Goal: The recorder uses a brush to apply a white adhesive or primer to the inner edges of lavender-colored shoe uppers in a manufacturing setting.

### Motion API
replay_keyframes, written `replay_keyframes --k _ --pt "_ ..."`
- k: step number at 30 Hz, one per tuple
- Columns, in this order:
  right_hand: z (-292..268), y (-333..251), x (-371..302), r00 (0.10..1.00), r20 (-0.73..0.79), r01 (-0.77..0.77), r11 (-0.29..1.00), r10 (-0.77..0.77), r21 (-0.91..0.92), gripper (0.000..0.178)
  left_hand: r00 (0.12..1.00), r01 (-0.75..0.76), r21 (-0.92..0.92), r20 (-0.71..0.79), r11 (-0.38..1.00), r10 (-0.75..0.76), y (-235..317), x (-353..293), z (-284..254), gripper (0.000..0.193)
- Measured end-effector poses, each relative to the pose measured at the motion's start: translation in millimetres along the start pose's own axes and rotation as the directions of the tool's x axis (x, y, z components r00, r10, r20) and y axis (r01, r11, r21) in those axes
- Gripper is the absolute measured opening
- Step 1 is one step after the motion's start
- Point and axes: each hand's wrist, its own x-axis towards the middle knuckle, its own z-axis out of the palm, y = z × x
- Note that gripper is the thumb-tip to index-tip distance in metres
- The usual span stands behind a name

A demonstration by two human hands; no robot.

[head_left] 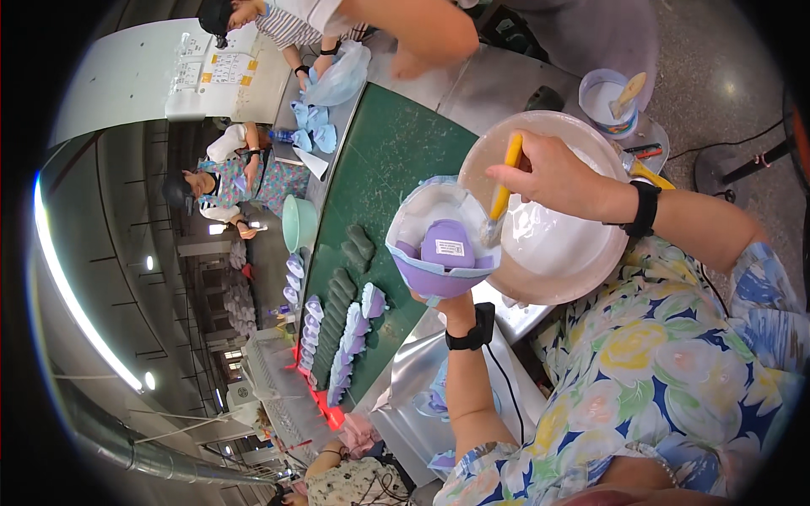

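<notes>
My left hand (454, 305) holds a purple shoe upper (430, 280) from below, most of the fingers hidden beneath it. Its whitish inner side faces up, with a purple flap bearing a white label (450, 247) in the middle. Closed around the yellow handle of a brush (503, 190) is my right hand (544, 173). The pale bristles touch or nearly touch the upper's right inner edge. Just under my right hand stands a wide pinkish basin (540, 291) with white liquid in it.
A green conveyor belt (405, 131) carries rows of purple uppers (342, 367) and dark grey shoe-shaped pieces (333, 316). At the right sits a tub (595, 97) with another brush (629, 91). Co-workers (316, 63) stand along the far side; a teal basin (299, 223) is beyond the belt.
</notes>
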Motion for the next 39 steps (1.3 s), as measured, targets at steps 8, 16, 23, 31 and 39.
replay_keyframes --k 8,16,23,31,39 --pt "4 7 -8 0.996 0.09 -0.029 0.996 0.021 0.088 0.033 0.995 -0.1 -0.065 -0.004 0.993 0.1 42 44 4 0.043" --pt "-21 8 -4 0.827 0.157 0.554 0.83 -0.54 -0.059 0.022 0.416 0.858 -0.502 0.802 -0.105 -0.429 14 24 -20 0.051" --pt "12 1 -3 0.49 0.35 0.819 0.559 -0.798 0.129 0.021 0.227 0.902 -0.317 0.926 -0.294 -0.302 45 -22 11 0.053" --pt "-13 2 13 0.76 0.473 0.575 0.801 -0.447 -0.167 0.025 0.387 0.902 -0.429 0.847 -0.04 -0.364 63 -4 8 0.054" --pt "-30 -5 14 0.836 0.442 0.451 0.865 -0.325 -0.218 0.021 0.394 0.9 -0.436 0.796 0.017 -0.459 72 19 0 0.052"
